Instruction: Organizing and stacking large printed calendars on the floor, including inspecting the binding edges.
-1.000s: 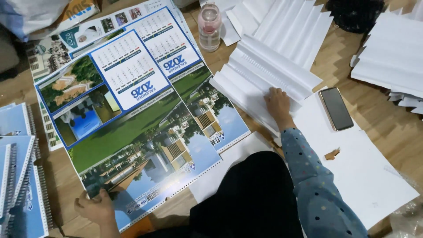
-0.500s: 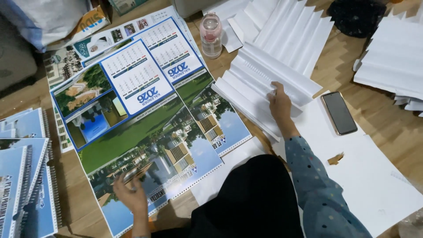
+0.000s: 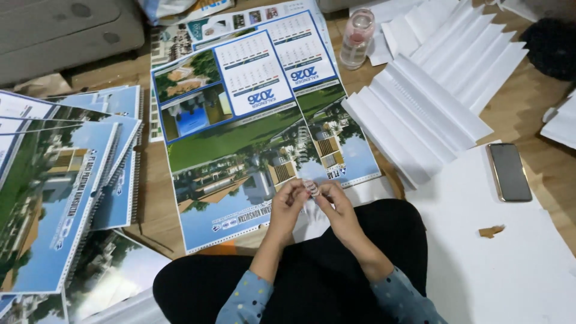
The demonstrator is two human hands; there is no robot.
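Note:
A large printed calendar sheet (image 3: 252, 120) with building photos and blue month grids lies flat on the wooden floor in front of me. Both hands meet over its near edge. My left hand (image 3: 287, 201) and my right hand (image 3: 333, 201) pinch a small pale wire binding piece (image 3: 312, 189) between their fingertips, just above the sheet. My dark-trousered lap and dotted blue sleeves fill the bottom of the view.
Bound calendars (image 3: 66, 180) are fanned in a pile at the left. Fanned white sheets (image 3: 432, 90) lie at the right, with a black phone (image 3: 509, 171) on white paper. A clear bottle (image 3: 357, 39) stands at the back. A dark bundle (image 3: 549, 42) sits far right.
My right hand left the white sheets and my left hand left the calendar's near corner. Both came together at the sheet's near edge around the small binding piece. The view shifted left.

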